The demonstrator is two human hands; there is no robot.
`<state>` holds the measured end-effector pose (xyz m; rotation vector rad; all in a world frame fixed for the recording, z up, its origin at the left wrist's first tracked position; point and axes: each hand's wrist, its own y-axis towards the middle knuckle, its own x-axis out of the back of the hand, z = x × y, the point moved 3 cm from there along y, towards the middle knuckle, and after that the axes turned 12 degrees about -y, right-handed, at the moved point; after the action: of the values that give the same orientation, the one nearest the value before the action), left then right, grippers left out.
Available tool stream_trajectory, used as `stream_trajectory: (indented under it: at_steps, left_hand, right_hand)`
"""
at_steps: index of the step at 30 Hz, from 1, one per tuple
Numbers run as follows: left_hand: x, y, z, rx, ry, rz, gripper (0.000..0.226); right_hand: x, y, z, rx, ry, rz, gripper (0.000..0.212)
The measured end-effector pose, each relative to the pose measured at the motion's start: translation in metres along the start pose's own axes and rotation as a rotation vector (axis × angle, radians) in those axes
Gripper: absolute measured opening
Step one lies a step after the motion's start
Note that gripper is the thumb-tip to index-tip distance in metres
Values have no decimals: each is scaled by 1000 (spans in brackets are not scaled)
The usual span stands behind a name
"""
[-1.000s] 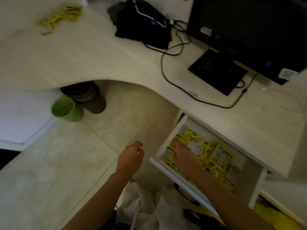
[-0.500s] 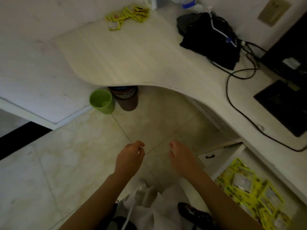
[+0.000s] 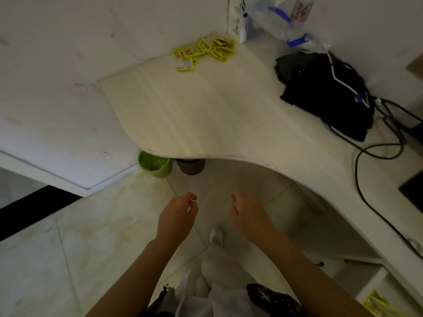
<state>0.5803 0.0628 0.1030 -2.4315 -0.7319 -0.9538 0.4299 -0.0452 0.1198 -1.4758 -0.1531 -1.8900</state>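
My left hand point(image 3: 177, 216) hovers over the tiled floor with its fingers loosely curled, thumb and forefinger close together, and nothing visible in it. My right hand point(image 3: 248, 217) floats beside it, a short gap apart, fingers relaxed and pointing forward, holding nothing I can see. A heap of yellow cards point(image 3: 203, 51) lies at the far corner of the pale curved desk point(image 3: 217, 115). More yellow cards point(image 3: 378, 303) show in the open drawer point(image 3: 366, 287) at the bottom right.
A green cup point(image 3: 155, 164) and a brown bin point(image 3: 190, 167) stand on the floor under the desk edge. A black bag point(image 3: 325, 94), black cables point(image 3: 366, 179) and a clear plastic bag point(image 3: 281, 21) occupy the desk's right and back.
My right hand has come out of the drawer of yellow cards and now hovers beside the left hand. The view has swung left, away from the drawer and the monitor.
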Motion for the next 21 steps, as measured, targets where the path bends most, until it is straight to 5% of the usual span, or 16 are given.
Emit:
stream_trajectory:
  at_steps: [21]
  left_hand:
    - [59,274,-20,16,-28,-40,22]
  right_hand:
    - [107,286,38,125,-103,-37,33]
